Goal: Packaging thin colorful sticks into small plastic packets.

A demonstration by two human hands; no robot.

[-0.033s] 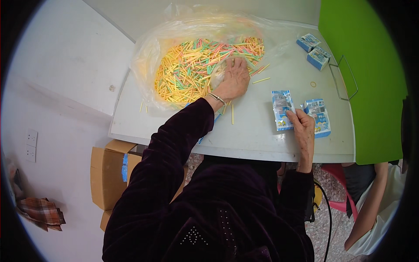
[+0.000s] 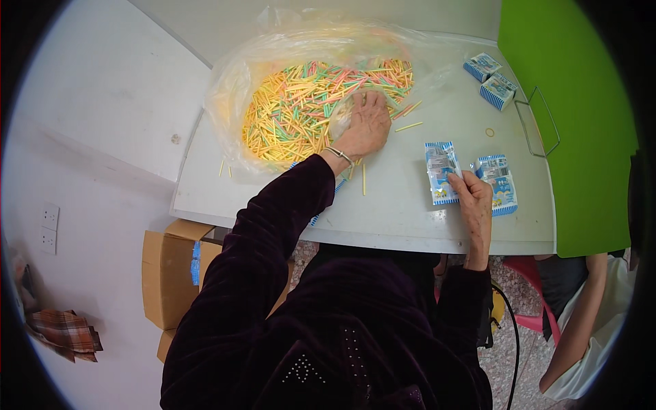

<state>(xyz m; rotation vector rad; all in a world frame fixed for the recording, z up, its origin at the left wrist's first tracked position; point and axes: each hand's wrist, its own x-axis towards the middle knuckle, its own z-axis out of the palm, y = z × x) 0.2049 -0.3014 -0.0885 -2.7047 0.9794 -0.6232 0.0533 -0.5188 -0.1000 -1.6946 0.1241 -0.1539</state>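
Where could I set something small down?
Bare tabletop shows near the front edge, between left sleeve and the packet in the right hand, and around the small ring. Crowded: the bag of sticks by the left hand.

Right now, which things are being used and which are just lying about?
In use, it seems:
left hand, at the coloured sticks
clear bag holding them
right hand, pinching a blue-white packet

Probably just lying about:
rubber band
loose yellow stick
plaid cloth

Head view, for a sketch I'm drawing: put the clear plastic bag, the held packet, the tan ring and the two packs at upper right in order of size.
1. Clear plastic bag
2. Held packet
3. Upper pack and lower pack: too alike to rank
4. Tan ring
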